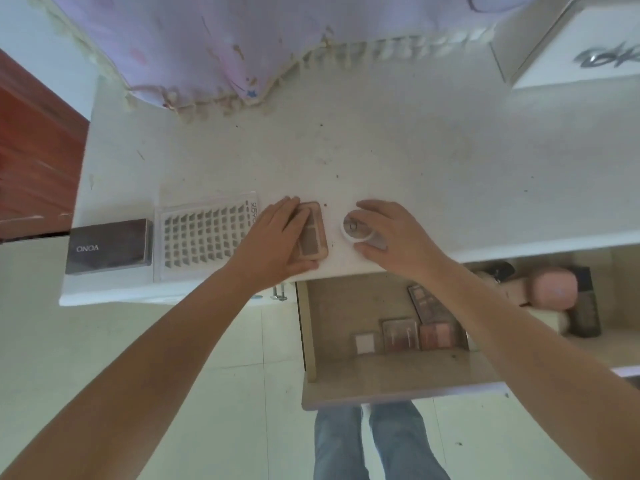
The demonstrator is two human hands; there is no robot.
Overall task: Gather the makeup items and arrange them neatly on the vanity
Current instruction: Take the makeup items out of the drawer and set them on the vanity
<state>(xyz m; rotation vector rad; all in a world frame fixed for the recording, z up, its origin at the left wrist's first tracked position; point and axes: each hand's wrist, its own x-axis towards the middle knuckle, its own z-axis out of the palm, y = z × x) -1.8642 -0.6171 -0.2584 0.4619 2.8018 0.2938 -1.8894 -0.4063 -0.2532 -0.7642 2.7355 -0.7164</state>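
Head view looks down on the white vanity top (381,150), which carries small dark specks. At the far left, a red-brown wooden panel (31,161) stands beside the vanity. Along the near edge, from the left, lies a dark box (109,245) with its long axis left to right; its white lettering reads upside down to me. Just beside it on the right is a clear tray (204,237) with rows of small pieces. My left hand (273,242) rests with straight fingers on a pinkish-brown palette (311,233), pressing it flat; its long axis runs from near to far, almost square to the edge. A little to the right, my right hand (394,237) has thumb and fingers curled around a small round white compact (356,226) that sits on the surface. Below the right hand the drawer (398,386) is open, with several small palettes (415,332) inside. Further right, under the top, a pink rounded item (554,287) lies beside a dark bottle (587,303). On the far side a pale lilac cloth (242,39) with a fringe hangs over the vanity, and a white box (571,46) stands at the far right. The floor (156,341) is pale tile.
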